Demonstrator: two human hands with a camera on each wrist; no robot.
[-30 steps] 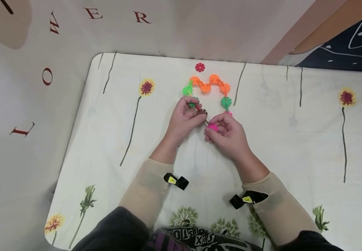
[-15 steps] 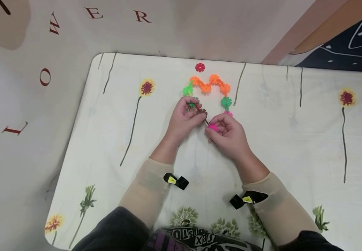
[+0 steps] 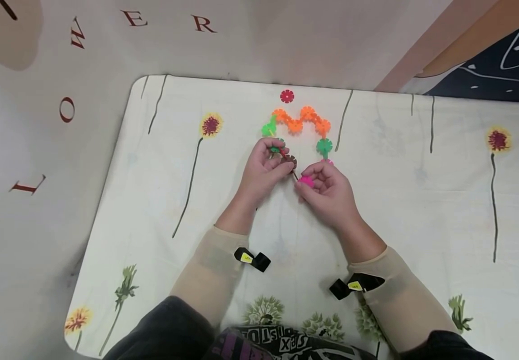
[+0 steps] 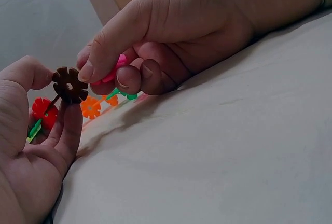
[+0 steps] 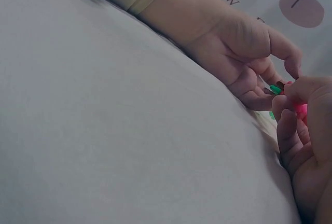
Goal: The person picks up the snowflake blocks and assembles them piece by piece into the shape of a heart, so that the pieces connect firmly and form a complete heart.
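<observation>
My left hand pinches a brown notched disc between thumb and fingers. A red disc and a green disc join on behind it, along the left fingers. Close on the right, my right hand holds a pink notched disc between thumb and curled fingers. The brown and pink discs lie close together; whether they interlock is hidden by the right fingertips. From the hands a chain runs round the back: a light green disc, several orange discs and a green disc.
A single crimson disc lies apart near the table's back edge. The white tablecloth bears printed flowers. Behind the table rises a pale wall with red letters.
Both hands stay nearly in place, still holding the brown and pink discs. The pink disc and right fingertips have shifted very slightly up. The chain on the table has not moved.
</observation>
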